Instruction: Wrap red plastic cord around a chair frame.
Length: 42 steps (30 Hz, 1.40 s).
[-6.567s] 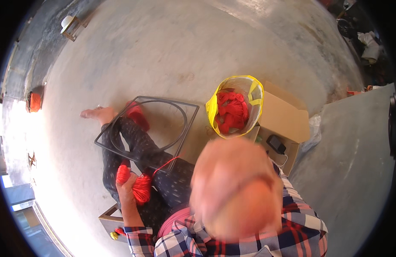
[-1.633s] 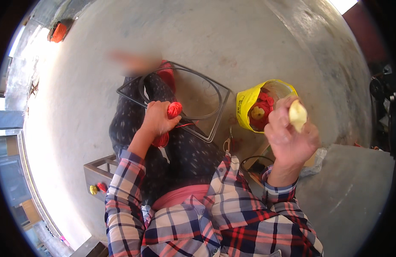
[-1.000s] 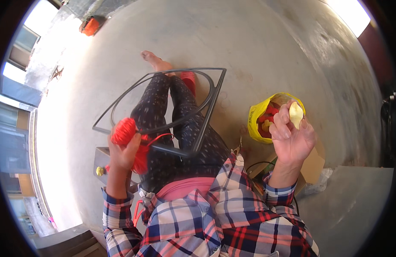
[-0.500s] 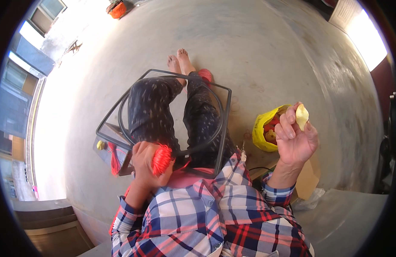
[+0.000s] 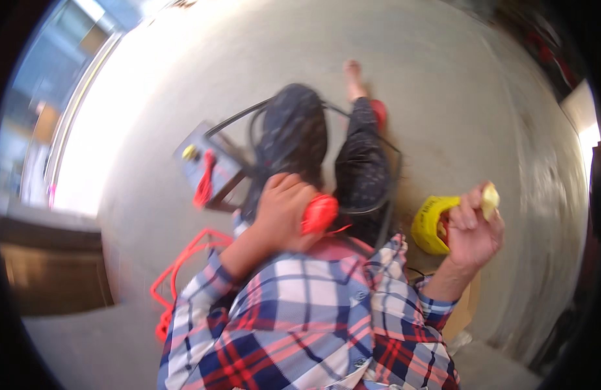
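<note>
My left hand [image 5: 282, 211] is closed round a bundle of bright red thread [image 5: 320, 214], held in front of my lap, with a loose strand hanging from it. Raised at the right, my right hand [image 5: 474, 235] pinches a pale yellow, thin-looking piece [image 5: 489, 201] at its fingertips; its exact kind is unclear. Just left of that hand stands a yellow bag [image 5: 426, 226] with reddish contents, partly hidden. Across my legs lies a dark metal frame [image 5: 238, 117] with a ring inside it, blurred by motion.
Left of my legs a grey flat-topped stand [image 5: 195, 170] carries a small yellow lump [image 5: 190, 153] and another red thread bundle [image 5: 205, 179]. Red-orange bars or cords [image 5: 175, 270] lie by my left elbow. A reddish object [image 5: 378, 112] rests near my bare foot [image 5: 353, 75].
The view has turned, so the scene shifts rightward. My left knee has come up and its foot is hidden. Both hands keep hold of the red thread bundle and the pale piece.
</note>
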Tool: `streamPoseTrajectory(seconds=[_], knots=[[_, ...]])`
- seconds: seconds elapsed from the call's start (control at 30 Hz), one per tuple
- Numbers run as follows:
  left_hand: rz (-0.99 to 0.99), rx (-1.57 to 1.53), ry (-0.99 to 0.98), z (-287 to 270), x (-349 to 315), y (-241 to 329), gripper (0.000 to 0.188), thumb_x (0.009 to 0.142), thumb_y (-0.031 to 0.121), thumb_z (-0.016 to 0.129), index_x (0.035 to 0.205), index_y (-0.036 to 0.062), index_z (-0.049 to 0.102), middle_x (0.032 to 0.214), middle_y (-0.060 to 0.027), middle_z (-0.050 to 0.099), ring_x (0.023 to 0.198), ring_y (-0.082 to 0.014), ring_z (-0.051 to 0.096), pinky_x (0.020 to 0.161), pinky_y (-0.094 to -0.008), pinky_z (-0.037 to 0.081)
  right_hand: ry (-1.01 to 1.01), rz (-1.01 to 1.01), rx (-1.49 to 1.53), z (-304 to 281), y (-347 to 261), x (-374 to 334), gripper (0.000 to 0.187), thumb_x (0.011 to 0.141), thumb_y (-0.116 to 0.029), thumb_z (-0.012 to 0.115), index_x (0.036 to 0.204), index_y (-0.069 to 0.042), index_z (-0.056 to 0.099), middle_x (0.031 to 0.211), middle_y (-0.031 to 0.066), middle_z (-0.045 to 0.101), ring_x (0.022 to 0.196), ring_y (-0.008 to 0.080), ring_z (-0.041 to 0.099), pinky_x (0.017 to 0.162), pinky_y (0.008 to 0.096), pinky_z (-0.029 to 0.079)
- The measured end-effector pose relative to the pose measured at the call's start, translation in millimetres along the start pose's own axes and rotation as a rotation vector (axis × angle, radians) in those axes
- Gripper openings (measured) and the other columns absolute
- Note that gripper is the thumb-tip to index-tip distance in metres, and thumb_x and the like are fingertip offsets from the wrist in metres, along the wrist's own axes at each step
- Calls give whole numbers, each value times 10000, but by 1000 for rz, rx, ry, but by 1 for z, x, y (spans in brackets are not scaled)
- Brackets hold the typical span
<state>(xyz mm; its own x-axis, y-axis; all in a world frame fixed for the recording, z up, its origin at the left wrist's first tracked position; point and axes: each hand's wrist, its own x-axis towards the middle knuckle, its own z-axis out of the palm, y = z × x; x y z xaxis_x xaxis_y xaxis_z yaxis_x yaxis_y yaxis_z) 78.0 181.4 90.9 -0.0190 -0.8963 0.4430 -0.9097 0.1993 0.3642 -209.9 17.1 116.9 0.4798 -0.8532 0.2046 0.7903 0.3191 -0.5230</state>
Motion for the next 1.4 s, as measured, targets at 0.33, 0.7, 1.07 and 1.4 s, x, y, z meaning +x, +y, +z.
streamPoseTrajectory(seconds=[0.33,0.7,1.07,1.4], knots=[[-68,-108,-83,18,-7,-23,411,539,362,683,820,87,565,767,-82,559,796,-267,531,809,-359,366,-31,125,-90,27,38,12,470,842,-182,635,1213,34,445,872,93,489,628,126,439,542,259,362],[-31,-261,5,17,-12,-40,405,566,369,702,818,84,564,787,-91,565,811,-275,538,835,-373,373,-96,162,-175,67,57,20,484,835,-187,633,1221,46,457,881,119,511,627,128,456,540,255,384],[-17,-459,-67,22,-10,-46,392,633,337,734,875,67,585,813,-105,582,828,-291,554,869,-383,370,-50,195,-303,61,72,31,470,827,-135,617,1236,41,467,902,144,535,645,141,474,576,262,396],[-531,-1460,327,-36,-56,-99,347,761,204,638,989,-53,597,998,-169,640,887,-230,622,803,-334,501,266,436,-320,-23,103,30,413,836,-131,577,1218,15,518,906,115,555,668,147,443,603,272,380]])
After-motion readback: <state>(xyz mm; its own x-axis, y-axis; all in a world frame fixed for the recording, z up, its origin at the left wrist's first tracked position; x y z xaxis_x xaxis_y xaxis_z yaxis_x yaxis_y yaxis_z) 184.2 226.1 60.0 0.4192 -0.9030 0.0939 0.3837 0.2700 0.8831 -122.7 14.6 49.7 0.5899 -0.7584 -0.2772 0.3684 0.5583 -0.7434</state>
